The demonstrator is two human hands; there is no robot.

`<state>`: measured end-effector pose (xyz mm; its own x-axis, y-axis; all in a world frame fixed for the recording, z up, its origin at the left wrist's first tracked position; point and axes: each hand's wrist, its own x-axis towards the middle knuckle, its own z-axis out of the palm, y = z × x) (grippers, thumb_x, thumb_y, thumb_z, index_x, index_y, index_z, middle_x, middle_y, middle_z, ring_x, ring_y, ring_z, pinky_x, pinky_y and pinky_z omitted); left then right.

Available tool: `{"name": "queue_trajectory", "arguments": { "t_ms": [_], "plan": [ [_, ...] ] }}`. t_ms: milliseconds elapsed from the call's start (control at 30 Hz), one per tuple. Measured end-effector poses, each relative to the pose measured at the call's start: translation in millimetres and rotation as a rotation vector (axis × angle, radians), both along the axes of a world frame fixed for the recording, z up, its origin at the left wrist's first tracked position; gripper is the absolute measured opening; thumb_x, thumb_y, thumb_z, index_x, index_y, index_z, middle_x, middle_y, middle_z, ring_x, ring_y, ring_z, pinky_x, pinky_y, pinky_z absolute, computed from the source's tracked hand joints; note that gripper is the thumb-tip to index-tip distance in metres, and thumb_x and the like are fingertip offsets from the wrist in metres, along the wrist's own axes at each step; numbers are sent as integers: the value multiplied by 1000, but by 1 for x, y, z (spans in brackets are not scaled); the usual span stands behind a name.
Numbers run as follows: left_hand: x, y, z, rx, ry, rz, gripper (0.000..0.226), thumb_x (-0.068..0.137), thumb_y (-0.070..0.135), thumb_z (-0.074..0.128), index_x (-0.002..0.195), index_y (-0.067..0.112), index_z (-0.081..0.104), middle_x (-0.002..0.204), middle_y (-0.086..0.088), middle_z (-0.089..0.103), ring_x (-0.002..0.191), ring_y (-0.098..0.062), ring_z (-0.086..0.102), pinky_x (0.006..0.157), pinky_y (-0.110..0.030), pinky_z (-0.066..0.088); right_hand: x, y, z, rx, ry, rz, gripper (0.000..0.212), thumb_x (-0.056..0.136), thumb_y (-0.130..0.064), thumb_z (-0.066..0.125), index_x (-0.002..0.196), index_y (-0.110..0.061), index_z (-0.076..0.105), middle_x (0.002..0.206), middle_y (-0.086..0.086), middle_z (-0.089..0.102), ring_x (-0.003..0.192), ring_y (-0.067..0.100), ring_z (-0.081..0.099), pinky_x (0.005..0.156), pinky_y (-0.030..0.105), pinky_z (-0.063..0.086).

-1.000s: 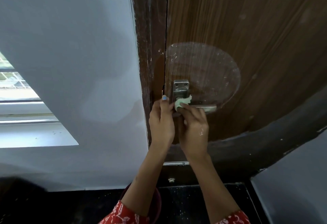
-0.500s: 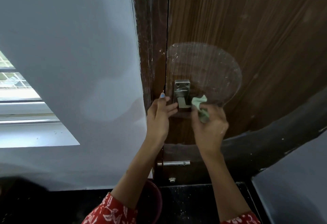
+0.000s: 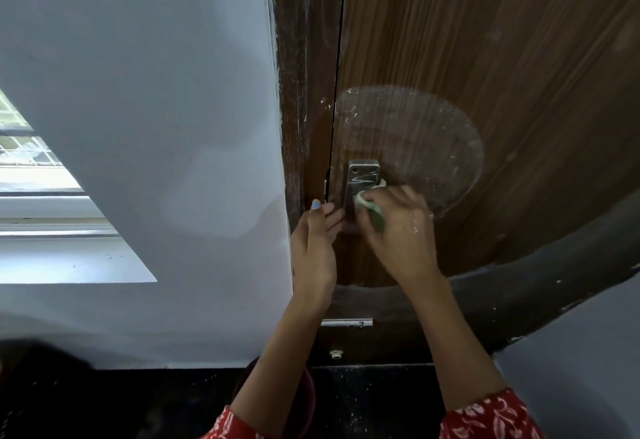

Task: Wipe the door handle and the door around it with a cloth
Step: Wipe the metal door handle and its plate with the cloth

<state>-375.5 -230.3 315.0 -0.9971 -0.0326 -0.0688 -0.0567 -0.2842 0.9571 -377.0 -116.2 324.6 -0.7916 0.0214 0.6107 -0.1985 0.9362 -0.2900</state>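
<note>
A brown wood-grain door [image 3: 485,57] carries a metal handle plate [image 3: 363,175]; its lever is hidden behind my hands. My right hand [image 3: 398,230] grips a small pale green cloth [image 3: 374,211] and presses it against the handle just below the plate. My left hand [image 3: 315,241] rests with straight fingers on the door edge beside the plate, its fingertips touching the door. A dull round wiped patch [image 3: 415,140] shows on the door above the handle.
The dark door frame [image 3: 301,92] runs down left of the door, with a grey wall [image 3: 156,127] and a window [image 3: 34,179] beyond. A metal bolt [image 3: 346,323] sits lower on the door. A maroon bucket [image 3: 304,400] stands below my left arm.
My right hand has moved the cloth from the door right of the handle back left onto the handle beside the plate. My left hand has stayed at the door edge.
</note>
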Motion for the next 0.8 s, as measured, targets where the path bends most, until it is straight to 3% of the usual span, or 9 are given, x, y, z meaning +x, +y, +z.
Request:
{"name": "queue_trajectory", "arguments": {
  "t_ms": [133, 267, 367, 567, 700, 800],
  "plan": [
    [-1, 2, 1, 13, 47, 14, 39, 101, 32, 29, 114, 12, 59, 113, -7, 68, 105, -11, 65, 89, -18, 51, 4, -11, -6, 5, 15, 17, 17, 78, -18, 65, 94, -13, 69, 93, 5, 68, 88, 20, 58, 77, 32, 42],
    [-1, 2, 2, 19, 67, 9, 40, 101, 31, 28, 114, 9, 59, 114, -8, 68, 109, -15, 64, 97, -27, 49, 9, -6, -8, -149, 183, -30, 10, 74, -12, 68, 84, -9, 69, 84, 7, 69, 84, 21, 61, 75, 34, 49],
    [-1, 1, 1, 13, 77, 11, 44, 101, 31, 28, 120, 5, 58, 116, -9, 67, 109, -14, 64, 98, -27, 49, -2, -10, -4, -205, 298, -21, 15, 78, -4, 69, 93, -2, 70, 94, 12, 70, 92, 22, 62, 83, 25, 48],
    [0, 1, 1, 14, 86, 10, 42, 100, 30, 29, 118, 7, 59, 115, -9, 67, 108, -15, 64, 97, -28, 49, -21, -17, -9, -178, 233, 28, 18, 73, 5, 72, 89, -1, 71, 94, 14, 66, 88, 26, 62, 74, 31, 53],
    [1, -2, 0, 3, 87, -1, 40, 100, 32, 28, 115, 12, 59, 115, -6, 67, 107, -12, 64, 96, -24, 49, -24, -17, -7, -306, 354, -34, 13, 79, 7, 65, 90, 2, 70, 93, 17, 64, 87, 24, 62, 75, 33, 54],
    [3, -2, -1, -4, 99, 1, 38, 100, 32, 28, 114, 15, 59, 114, -5, 67, 107, -13, 64, 95, -23, 50, -27, -25, -6, -251, 344, 18, 12, 78, 7, 67, 89, 3, 70, 93, 18, 64, 87, 24, 62, 77, 29, 53]
  ]
}}
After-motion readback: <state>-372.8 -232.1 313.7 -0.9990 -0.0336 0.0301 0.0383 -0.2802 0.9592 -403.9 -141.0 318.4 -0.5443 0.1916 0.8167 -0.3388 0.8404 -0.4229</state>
